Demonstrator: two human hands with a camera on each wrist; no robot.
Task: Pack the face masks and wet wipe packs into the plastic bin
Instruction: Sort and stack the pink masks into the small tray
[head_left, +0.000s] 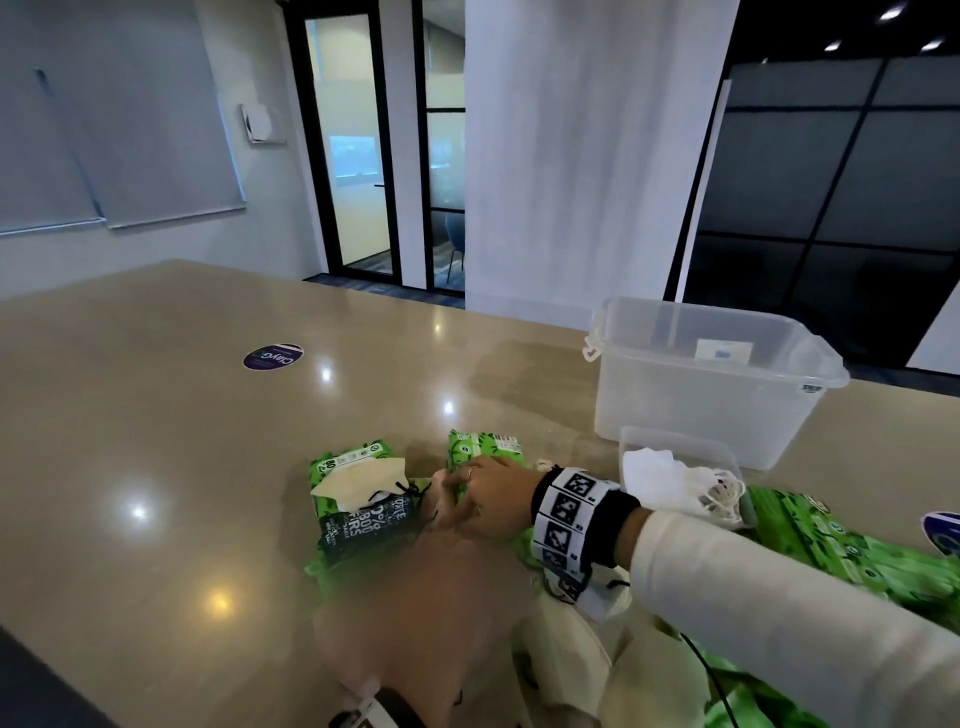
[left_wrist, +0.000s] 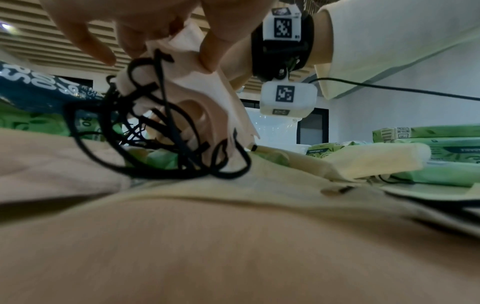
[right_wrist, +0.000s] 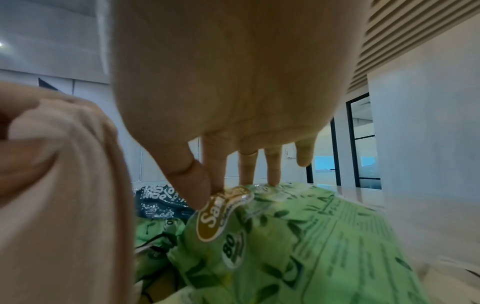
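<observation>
The right hand's (right_wrist: 233, 102) thumb and forefinger close on the lifted end of a gold label (right_wrist: 221, 214) on a green wet wipe pack (right_wrist: 311, 236), while the other fingers (right_wrist: 272, 164) stay straight with two tips resting on the pack's top. In the head view this hand reaches leftward across the body, wearing a black wristband with square printed markers and a cream sleeve behind it. The left hand (head_left: 415, 597) sits just below it as a pale blur, and whether its fingers are open or gripping cannot be told. The left wrist view shows a peach face mask (left_wrist: 202, 92) with tangled black ear loops right in front of that hand and just under the right fingers; who holds it is unclear. Just left of the hands lies a second wipe pack (head_left: 363, 525), green and dark blue, with a cream mask (head_left: 358, 483) resting on top. To the right, a small clear tub (head_left: 724, 457) holds white masks (head_left: 670, 483), and more green packs (head_left: 831, 545) lie beside the sleeve. The clear plastic bin (head_left: 701, 410) stands upright behind the tub, near the far right edge of the glossy beige counter (head_left: 156, 415). A round purple sticker (head_left: 272, 356) lies further left.
</observation>
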